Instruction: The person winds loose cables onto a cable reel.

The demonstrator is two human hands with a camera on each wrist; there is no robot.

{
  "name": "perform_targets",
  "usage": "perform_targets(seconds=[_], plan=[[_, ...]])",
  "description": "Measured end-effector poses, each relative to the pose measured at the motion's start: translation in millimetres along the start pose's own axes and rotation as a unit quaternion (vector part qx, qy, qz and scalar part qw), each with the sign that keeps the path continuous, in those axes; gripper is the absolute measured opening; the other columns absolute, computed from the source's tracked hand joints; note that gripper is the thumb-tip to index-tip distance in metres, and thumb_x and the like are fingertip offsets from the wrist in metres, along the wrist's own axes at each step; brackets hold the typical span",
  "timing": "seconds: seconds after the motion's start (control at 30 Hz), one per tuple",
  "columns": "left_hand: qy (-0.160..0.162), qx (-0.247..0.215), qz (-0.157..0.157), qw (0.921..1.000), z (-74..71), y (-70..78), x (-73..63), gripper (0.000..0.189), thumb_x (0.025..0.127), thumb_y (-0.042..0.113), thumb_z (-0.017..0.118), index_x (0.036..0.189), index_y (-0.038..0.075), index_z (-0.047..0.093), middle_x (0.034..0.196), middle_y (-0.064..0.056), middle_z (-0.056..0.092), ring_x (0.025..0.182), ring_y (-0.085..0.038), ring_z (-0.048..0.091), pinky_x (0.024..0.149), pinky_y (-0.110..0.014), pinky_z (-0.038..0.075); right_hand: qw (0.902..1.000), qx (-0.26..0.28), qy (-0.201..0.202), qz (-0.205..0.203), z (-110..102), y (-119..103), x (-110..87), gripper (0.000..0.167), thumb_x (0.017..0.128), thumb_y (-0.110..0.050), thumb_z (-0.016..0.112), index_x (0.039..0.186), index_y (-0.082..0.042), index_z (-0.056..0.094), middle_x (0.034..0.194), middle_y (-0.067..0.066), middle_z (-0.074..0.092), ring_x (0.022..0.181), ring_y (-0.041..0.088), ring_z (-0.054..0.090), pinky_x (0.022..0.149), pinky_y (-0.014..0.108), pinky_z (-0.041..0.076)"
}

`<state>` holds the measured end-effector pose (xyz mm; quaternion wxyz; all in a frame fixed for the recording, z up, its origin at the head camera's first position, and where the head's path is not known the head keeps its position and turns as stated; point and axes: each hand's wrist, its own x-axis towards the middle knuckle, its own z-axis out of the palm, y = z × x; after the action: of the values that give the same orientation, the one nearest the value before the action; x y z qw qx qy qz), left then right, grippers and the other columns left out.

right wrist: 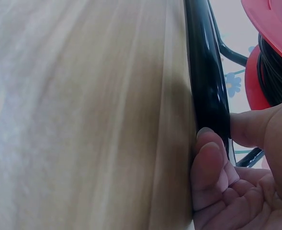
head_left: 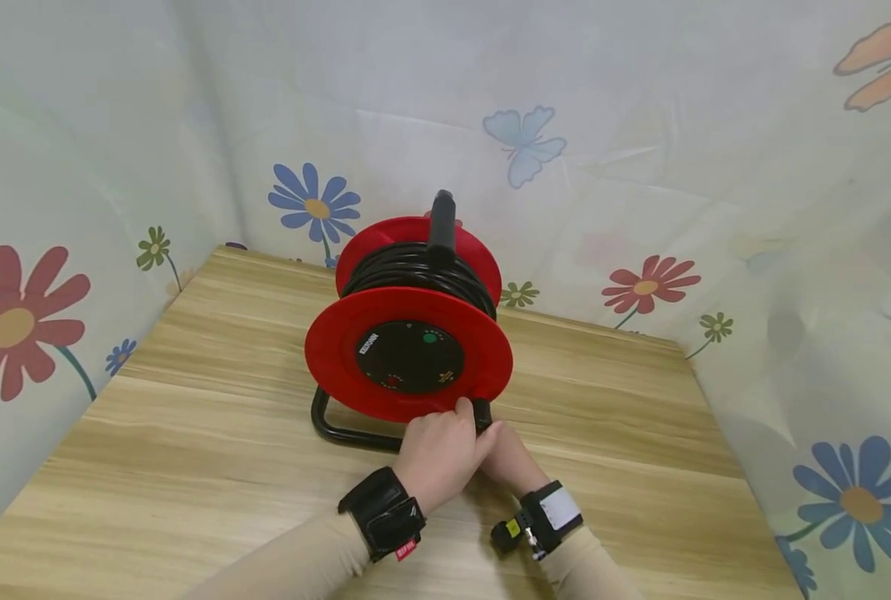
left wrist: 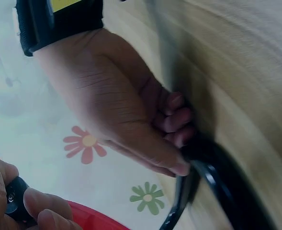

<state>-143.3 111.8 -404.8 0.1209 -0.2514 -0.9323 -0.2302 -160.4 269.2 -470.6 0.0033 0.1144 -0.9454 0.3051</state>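
A red cable reel (head_left: 332, 333) wound with black cable (head_left: 415, 260) stands on a wooden table. Its black tubular frame (head_left: 355, 437) runs along the tabletop at the front. My left hand (head_left: 441, 454) holds the short black knob (head_left: 482, 414) at the lower right of the reel's front disc; the left wrist view shows fingers curled about the knob (left wrist: 17, 195). Lower and further right, my right hand (head_left: 511, 458) is partly hidden behind the left. In the right wrist view, its thumb and fingers (right wrist: 210, 165) pinch the frame tube (right wrist: 208, 72) close to the wood.
The black top grip (head_left: 442, 229) of the reel rises above the cable. The wooden table (head_left: 603, 400) extends on both sides. A white curtain (head_left: 415, 100) printed with flowers and a butterfly surrounds it at the back and sides. Black bands (head_left: 385, 512) are strapped round both wrists.
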Motion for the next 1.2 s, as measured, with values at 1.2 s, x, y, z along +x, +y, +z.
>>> perform_targets(seconds=[1.2], plan=[[-0.097,-0.032,-0.082,0.9914,9.8,-63.5,-38.8,0.045,0.094,0.048,0.056,0.093,0.003,0.054,0.054,0.002,0.046,0.046,-0.016,0.046,0.043,-0.031,0.034,0.9826,0.125,-0.033,0.134,7,3,0.3,0.04,0.097,-0.025,0.059,0.135,-0.015,0.05,0.065,0.001,0.055,0.057,0.013,0.052,0.051,0.028,0.04]])
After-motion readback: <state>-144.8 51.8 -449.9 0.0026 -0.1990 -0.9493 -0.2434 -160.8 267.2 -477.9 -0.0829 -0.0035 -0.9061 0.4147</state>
